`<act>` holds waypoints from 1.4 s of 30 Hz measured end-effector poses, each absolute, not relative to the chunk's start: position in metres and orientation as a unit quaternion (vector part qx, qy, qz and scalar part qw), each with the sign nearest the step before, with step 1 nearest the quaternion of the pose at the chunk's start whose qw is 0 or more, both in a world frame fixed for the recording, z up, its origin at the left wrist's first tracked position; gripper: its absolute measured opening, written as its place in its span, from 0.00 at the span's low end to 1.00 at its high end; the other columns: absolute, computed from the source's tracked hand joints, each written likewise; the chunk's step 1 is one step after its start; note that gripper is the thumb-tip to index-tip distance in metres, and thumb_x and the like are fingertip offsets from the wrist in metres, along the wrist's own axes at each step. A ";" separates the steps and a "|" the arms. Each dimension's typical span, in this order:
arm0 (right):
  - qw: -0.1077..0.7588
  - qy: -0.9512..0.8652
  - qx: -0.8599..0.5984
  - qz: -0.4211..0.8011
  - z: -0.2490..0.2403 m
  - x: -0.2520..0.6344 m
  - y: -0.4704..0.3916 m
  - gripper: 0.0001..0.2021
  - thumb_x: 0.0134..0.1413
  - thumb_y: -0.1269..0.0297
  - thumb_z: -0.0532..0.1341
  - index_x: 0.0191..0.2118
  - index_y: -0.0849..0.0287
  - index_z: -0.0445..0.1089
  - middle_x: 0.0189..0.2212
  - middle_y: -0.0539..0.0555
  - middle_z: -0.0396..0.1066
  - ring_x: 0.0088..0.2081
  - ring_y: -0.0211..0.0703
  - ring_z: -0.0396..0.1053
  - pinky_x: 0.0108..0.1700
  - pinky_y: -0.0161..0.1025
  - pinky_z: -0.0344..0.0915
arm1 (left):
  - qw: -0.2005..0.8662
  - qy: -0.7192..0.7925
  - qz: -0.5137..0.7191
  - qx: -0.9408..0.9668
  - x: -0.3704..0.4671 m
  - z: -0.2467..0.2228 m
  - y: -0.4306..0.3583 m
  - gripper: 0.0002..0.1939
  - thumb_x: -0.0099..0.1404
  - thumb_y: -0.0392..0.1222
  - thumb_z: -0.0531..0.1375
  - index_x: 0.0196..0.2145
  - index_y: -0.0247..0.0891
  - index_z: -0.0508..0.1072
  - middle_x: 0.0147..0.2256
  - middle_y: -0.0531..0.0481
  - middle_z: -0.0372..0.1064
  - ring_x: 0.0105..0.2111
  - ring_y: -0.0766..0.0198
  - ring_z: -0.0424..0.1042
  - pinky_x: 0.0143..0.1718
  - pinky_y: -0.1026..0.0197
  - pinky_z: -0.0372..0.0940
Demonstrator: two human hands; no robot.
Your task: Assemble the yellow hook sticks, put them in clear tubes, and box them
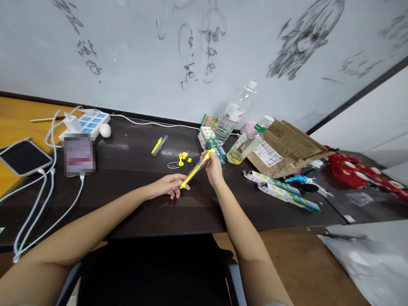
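Note:
Both my hands hold one long yellow and clear tube [195,171] above the dark table, tilted up to the right. My left hand [168,185] grips its lower yellow end, thumb above and fingers below. The upper yellow end is pinched in my right hand [213,165]. Just beyond the tube lie small yellow parts [181,160] and a metal wire clip [174,165]. A shorter clear tube with a yellow piece [160,145] rests farther back on the left.
Behind my right hand are a green and white box [212,142], a water bottle [234,112] and a bottle of yellow liquid [250,142]. Cardboard [283,146] and flattened boxes [283,193] lie right. A power strip [91,123], cables and phones [25,157] occupy the left.

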State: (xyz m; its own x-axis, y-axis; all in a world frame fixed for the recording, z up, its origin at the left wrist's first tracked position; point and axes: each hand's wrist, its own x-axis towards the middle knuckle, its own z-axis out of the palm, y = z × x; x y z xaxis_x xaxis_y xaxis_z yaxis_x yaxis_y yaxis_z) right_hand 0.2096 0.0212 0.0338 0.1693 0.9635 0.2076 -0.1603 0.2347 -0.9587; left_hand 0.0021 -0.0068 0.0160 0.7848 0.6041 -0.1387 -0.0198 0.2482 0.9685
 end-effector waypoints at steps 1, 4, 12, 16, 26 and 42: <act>0.628 -0.472 -0.431 0.444 0.033 0.210 0.022 0.19 0.50 0.44 0.55 0.32 0.57 0.66 0.24 0.48 0.62 0.22 0.34 0.58 0.24 0.33 0.58 | 0.739 0.251 0.204 0.591 0.003 0.016 -0.007 0.20 0.65 0.46 0.56 0.52 0.33 0.61 0.48 0.35 0.69 0.23 0.73 0.68 0.19 0.70 0.59; 0.613 -0.489 -0.439 0.438 0.032 0.210 0.021 0.19 0.51 0.44 0.53 0.32 0.56 0.65 0.24 0.48 0.62 0.22 0.35 0.59 0.25 0.34 0.59 | 0.716 0.250 0.194 0.622 0.004 0.017 -0.007 0.18 0.65 0.47 0.56 0.48 0.32 0.64 0.45 0.36 0.70 0.22 0.74 0.65 0.17 0.71 0.57; 0.630 -0.486 -0.419 0.438 0.032 0.209 0.021 0.18 0.51 0.45 0.54 0.32 0.57 0.64 0.24 0.48 0.63 0.23 0.35 0.60 0.25 0.33 0.60 | 0.726 0.261 0.168 0.614 0.004 0.012 -0.008 0.20 0.64 0.49 0.57 0.49 0.33 0.61 0.37 0.42 0.73 0.20 0.73 0.67 0.21 0.69 0.59; 0.609 -0.480 -0.408 0.482 0.037 0.208 0.018 0.20 0.52 0.42 0.53 0.33 0.56 0.63 0.22 0.48 0.63 0.21 0.35 0.61 0.23 0.33 0.60 | 0.737 0.249 0.177 0.603 0.006 0.006 -0.009 0.21 0.63 0.49 0.58 0.49 0.34 0.61 0.33 0.45 0.73 0.20 0.72 0.68 0.20 0.70 0.59; 0.613 -0.381 -0.416 0.553 0.041 0.229 0.023 0.26 0.51 0.36 0.51 0.37 0.56 0.63 0.22 0.48 0.63 0.18 0.34 0.60 0.15 0.32 0.58 | 0.708 0.249 0.203 0.629 0.007 0.000 -0.007 0.19 0.63 0.50 0.57 0.46 0.34 0.62 0.33 0.46 0.73 0.17 0.74 0.66 0.17 0.70 0.59; 0.673 -0.548 -0.328 0.374 0.058 0.216 0.006 0.22 0.56 0.46 0.53 0.51 0.51 0.64 0.61 0.54 0.58 0.59 0.50 0.60 0.56 0.50 0.59 | 0.684 0.267 0.242 0.634 0.010 -0.001 -0.010 0.17 0.63 0.49 0.58 0.43 0.35 0.61 0.31 0.49 0.72 0.17 0.72 0.67 0.17 0.69 0.62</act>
